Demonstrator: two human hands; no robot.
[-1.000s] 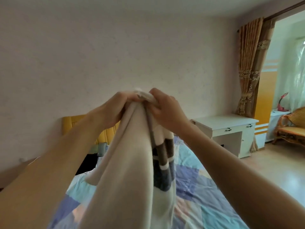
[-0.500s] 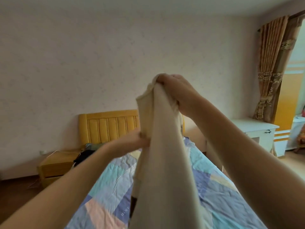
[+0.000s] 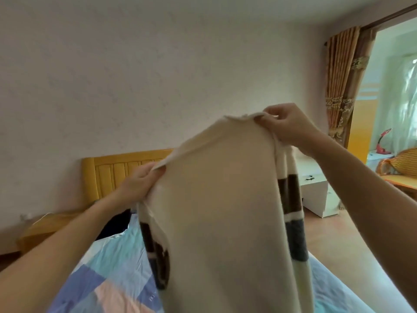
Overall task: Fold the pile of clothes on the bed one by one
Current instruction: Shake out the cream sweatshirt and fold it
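The left hand [image 3: 141, 185] is pinched on one upper corner of a cream knit sweater [image 3: 216, 222], thumb and fingers closed on the fabric edge, while the right hand [image 3: 291, 125] is pinched on the opposite upper corner, held noticeably higher, so that the top edge is stretched at a slant between them. The sweater is held up in the air in front of the person, above the bed [image 3: 108, 274], and is draped downward with its plain cream side toward the camera; sleeves banded in brown, white and grey-blue are seen hanging at either side, partly tucked behind the body panel. The step in hand is judged to be the shaking-out and squaring of the garment before it is laid down. For this to be done well, the two corners should be brought level, the top edge kept taut, and the sleeves allowed to fall free of the body panel rather than bunched behind it. The sweater is then best lowered flat onto the patchwork quilt, hem first, with the grip kept until the shoulders are down. The knit is likely to stretch and sag if tugged hard, so gentle tension is advised. Dark clothing [image 3: 117, 224] is seen lying near the yellow headboard [image 3: 112, 170], beyond the held garment, and a white desk [image 3: 316, 195] stands beside the bed at the right.
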